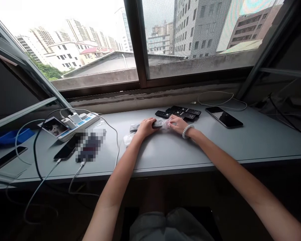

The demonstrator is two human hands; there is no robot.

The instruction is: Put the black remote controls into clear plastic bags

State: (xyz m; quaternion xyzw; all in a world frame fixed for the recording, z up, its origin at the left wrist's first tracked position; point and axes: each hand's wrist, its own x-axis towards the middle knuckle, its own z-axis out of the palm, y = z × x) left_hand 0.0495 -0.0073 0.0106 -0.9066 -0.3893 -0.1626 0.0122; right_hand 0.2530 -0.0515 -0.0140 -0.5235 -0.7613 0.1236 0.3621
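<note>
1. Nearest, well below both hands: grey shorts (165, 229), with deep shadow under the table.
2. Between body and hands: the straight front edge of a pale blue-grey table (165, 162), smooth and softly shiny, crossed by both forearms.
3. Well left of the left hand and nearer the body: a dark phone (67, 149) and, just beside it, a pixelated item (90, 147), both with pale cables (82, 164) at their near ends. Farther left, a dark flat device (7, 157) and a blue tray (12, 136).
4. Over the tabletop, curls the left hand (146, 127) around a dark item (157, 124); pinches clear plastic (167, 124) between finger and thumb of the right hand (178, 125), just beside that item. Wears a beaded bracelet (187, 131) on the right wrist.
5. Just left of the left hand: crumpled white plastic (127, 139).
6. Farther left and beyond: a power strip (76, 129) bearing white adapters (75, 118).
7. Just beyond the right hand: overlapping black remotes (183, 112). Off to its right, a glossy black phone (224, 117); beyond that, a loose white cable (215, 91).
8. Beyond both hands: a low wall (130, 105) with rough edging, then a dark-framed window (137, 43); far left, a metal frame (40, 75).
9. Farthest, outside: buildings (190, 26) under bright sky.
</note>
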